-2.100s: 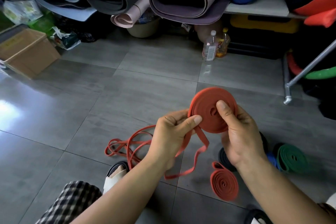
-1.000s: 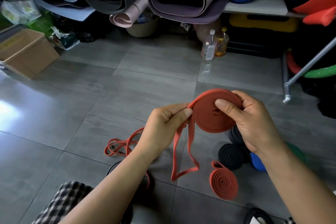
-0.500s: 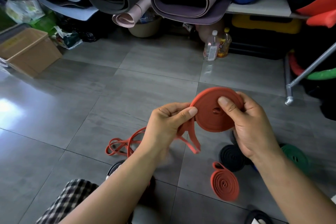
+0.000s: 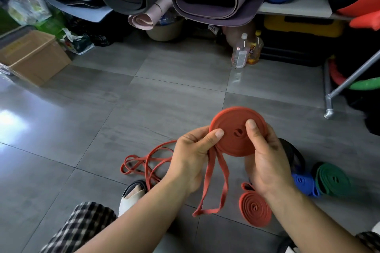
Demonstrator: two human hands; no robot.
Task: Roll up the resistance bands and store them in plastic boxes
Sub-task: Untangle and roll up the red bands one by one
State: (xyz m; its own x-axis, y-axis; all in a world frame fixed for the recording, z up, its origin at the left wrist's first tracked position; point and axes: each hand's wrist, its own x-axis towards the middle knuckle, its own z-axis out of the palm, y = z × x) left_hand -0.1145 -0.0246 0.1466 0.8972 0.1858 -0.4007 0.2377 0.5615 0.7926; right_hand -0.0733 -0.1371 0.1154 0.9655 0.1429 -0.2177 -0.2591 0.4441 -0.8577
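**Two hands on one half-wound red coil**

Both grips are loaded. Left hand (image 4: 191, 156) pinches the left edge of the red coil (image 4: 230, 123), thumb on the face, right where the loose tail (image 4: 207, 211) leaves the roll. Right hand (image 4: 267, 162) holds the coil's right side, thumb flat on the face next to the centre hole, fingers behind and out of sight. Coil is held in the air above the floor (image 4: 164, 98), face tilted toward the camera.

Relative to the coil:
- tail hangs straight below it as a doubled loop; can't tell if its end touches the floor
- finished red roll (image 4: 255, 209) lies flat on the floor below and slightly right, just beside the tail's end
- unrolled red band (image 4: 146, 168) lies tangled on the floor below-left, partly behind the left hand
- black roll (image 4: 292, 154) is to the right, mostly hidden by the right hand
- blue roll (image 4: 304, 183) and green roll (image 4: 331, 181) are below-right, touching each other
- cardboard box (image 4: 35, 57) is far left, well apart
- two bottles (image 4: 239, 53) stand on the floor beyond it, directly above it in frame
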